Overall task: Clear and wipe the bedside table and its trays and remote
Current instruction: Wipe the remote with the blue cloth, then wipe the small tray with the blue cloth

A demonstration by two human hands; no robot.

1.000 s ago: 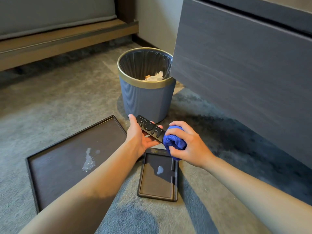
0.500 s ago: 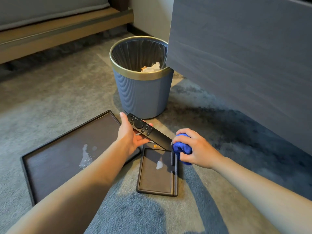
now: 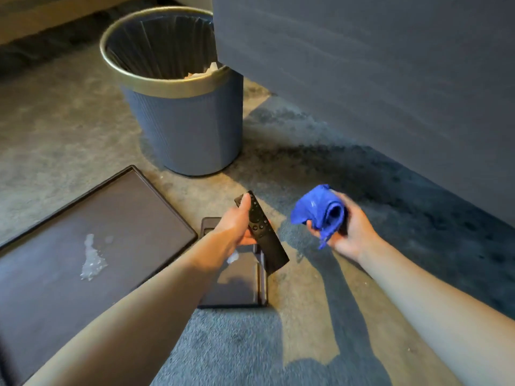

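Note:
My left hand (image 3: 232, 228) grips a black remote (image 3: 264, 238) by its upper half, buttons facing up, above a small dark tray (image 3: 237, 285) on the carpet. A bunched blue cloth (image 3: 320, 210) is held in my right hand (image 3: 348, 232), off to the right of the remote and not touching it. A large dark tray (image 3: 55, 246) lies on the floor at the left with a whitish smear (image 3: 93, 260) on its surface. The small tray also carries a pale spot near my left wrist.
A blue-grey waste bin (image 3: 184, 126) with a gold rim and black liner stands behind the trays, crumpled paper inside. The grey side of the bedside table (image 3: 376, 79) fills the upper right. Grey carpet lies all around.
My right hand with the cloth has pulled away from the remote to the right. The left hand has turned the remote so that it points more toward me. The view has tilted downward.

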